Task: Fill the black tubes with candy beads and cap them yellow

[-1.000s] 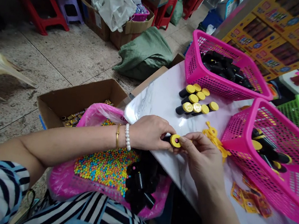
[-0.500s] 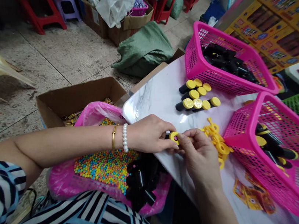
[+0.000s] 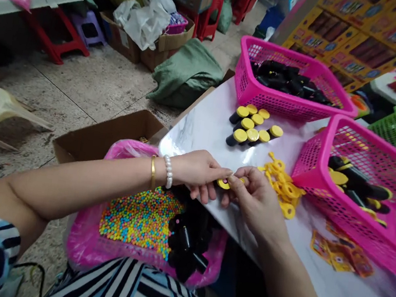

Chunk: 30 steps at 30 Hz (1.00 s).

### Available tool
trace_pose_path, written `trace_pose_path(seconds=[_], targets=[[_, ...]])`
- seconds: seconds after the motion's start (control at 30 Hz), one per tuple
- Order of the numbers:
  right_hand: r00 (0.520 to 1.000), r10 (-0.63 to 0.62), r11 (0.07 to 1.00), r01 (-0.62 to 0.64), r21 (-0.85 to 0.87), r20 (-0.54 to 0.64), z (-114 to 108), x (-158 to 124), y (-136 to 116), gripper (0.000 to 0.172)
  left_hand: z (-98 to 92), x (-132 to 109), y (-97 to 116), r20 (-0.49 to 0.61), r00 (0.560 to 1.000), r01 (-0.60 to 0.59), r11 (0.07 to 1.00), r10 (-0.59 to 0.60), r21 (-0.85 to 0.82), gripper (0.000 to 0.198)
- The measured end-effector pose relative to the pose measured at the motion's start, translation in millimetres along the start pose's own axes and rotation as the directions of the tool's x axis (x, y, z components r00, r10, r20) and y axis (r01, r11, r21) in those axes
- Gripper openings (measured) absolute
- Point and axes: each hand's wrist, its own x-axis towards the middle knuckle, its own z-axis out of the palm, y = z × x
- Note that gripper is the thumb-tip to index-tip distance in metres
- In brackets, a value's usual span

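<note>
both hands were closed in a pinch — the left hand (image 3: 198, 173) and right hand (image 3: 259, 201) met fingertip to fingertip on a yellow cap (image 3: 223, 184), its rim showing either side of the fingers. its long axis was hidden, so i couldn't tell which way it lay. it sat between the hands, above the near edge of the marble-look table (image 3: 200, 129). just right lay a yellow plastic cap strip (image 3: 282, 190); beyond, black tubes with yellow caps (image 3: 240, 137) and a pink plastic basket (image 3: 313, 169).

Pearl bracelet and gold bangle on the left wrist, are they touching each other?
Apart: in the head view, the pearl bracelet and the gold bangle sit with a strip of bare skin showing between them.
</note>
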Motion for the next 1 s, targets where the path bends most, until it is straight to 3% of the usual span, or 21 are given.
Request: trace_pose_path(seconds=[0.2, 0.23, 0.3, 0.37, 0.43, 0.53, 0.6, 0.77, 0.87, 1.0], targets=[[1.000, 0.012, 0.999, -0.012, 0.041, -0.009, 1.5, 0.4, 0.5, 0.042, 17.1, -7.2, -1.8, -0.183, 0.979, 0.091, 0.996, -0.094, -0.027, 0.042], [1.000, 0.017, 0.998, -0.017, 0.054, -0.012, 0.9, 0.7, 1.8, 0.043, 18.8, -10.3, -2.2, -0.214, 0.976, 0.053, 0.998, -0.045, 0.033, 0.043], [1.000, 0.007, 0.996, -0.006, 0.087, -0.017, -0.8, 2.0, 4.4, 0.043, 21.3, -15.6, -5.6, -0.278, 0.945, -0.101, 0.963, 0.171, 0.251, 0.049], [0.999, -0.012, 0.994, 0.015, 0.108, -0.031, -1.6, 2.5, 6.2, 0.043, 24.0, -18.2, -12.0, -0.313, 0.860, -0.219, 0.845, 0.404, 0.488, 0.049], [0.999, -0.022, 0.993, 0.027, 0.115, -0.047, -0.4, 1.4, 6.3, 0.043, 27.3, -17.3, -19.6, -0.327, 0.767, -0.248, 0.726, 0.552, 0.642, 0.037], [0.998, -0.011, 0.993, 0.018, 0.113, -0.064, 3.8, -1.1, 4.4, 0.043, 32.1, -11.7, -29.0, -0.355, 0.640, -0.249, 0.621, 0.681, 0.743, 0.036], [0.998, -0.003, 0.994, 0.011, 0.108, -0.070, 5.6, -2.1, 2.8, 0.042, 33.9, -7.9, -32.1, -0.344, 0.599, -0.260, 0.581, 0.723, 0.771, 0.036], [0.996, 0.078, 0.973, -0.065, 0.220, -0.052, -6.6, -1.7, 0.5, 0.039, 32.4, -5.2, -30.6, -0.305, 0.622, -0.276, 0.566, 0.721, 0.777, 0.021], [0.982, 0.181, 0.930, -0.188, 0.315, 0.051, -22.0, -0.2, -0.9, 0.041, 29.5, -5.9, -28.3, -0.302, 0.656, -0.289, 0.600, 0.691, 0.746, 0.020], [0.967, 0.197, 0.923, -0.239, 0.302, 0.163, -30.3, 5.5, -7.1, 0.041, 28.3, -6.1, -28.1, -0.300, 0.673, -0.298, 0.620, 0.676, 0.726, 0.020]])
